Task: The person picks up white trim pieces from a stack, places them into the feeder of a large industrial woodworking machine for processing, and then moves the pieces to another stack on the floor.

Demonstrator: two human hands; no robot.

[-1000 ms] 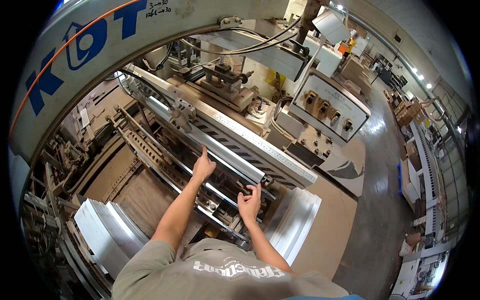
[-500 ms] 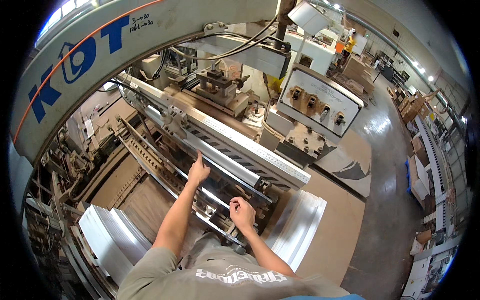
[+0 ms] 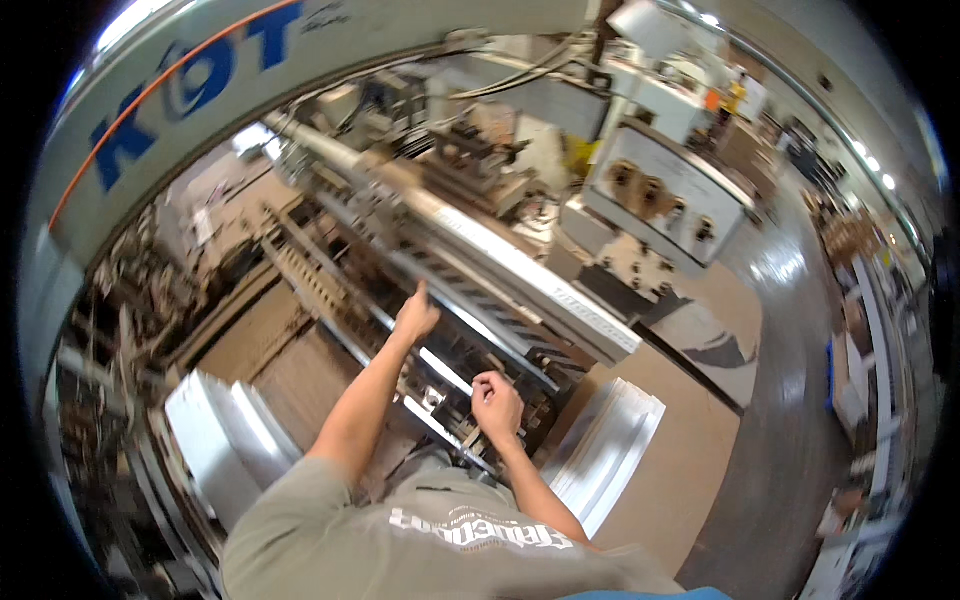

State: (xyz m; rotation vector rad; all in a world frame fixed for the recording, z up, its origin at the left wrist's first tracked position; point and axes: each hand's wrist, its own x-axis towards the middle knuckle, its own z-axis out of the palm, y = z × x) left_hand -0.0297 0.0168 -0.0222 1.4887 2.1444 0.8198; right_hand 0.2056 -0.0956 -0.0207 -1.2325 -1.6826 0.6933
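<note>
1. The left hand point(image 3: 415, 318) was stretched forward, its fingers open and pointing up, and it touched the long metal beam point(image 3: 500, 262) of the machine or was very near to it; I could not tell which, as the picture was blurred
2. The right hand point(image 3: 495, 400) was half closed above the shiny rails point(image 3: 440, 372), nearer to the body; whether it held something small could not be seen
3. I judged that fingers so deep between rails and beam could be pinched if a part moved, and the loose shirt point(image 3: 420, 535) could catch on an edge
4. White panels point(image 3: 205, 440) were stacked at the left and pale panels point(image 3: 605, 455) at the right, both outside the machine
5. The grey control box point(image 3: 668, 195) stood well apart; I could make out no container with contents
</note>
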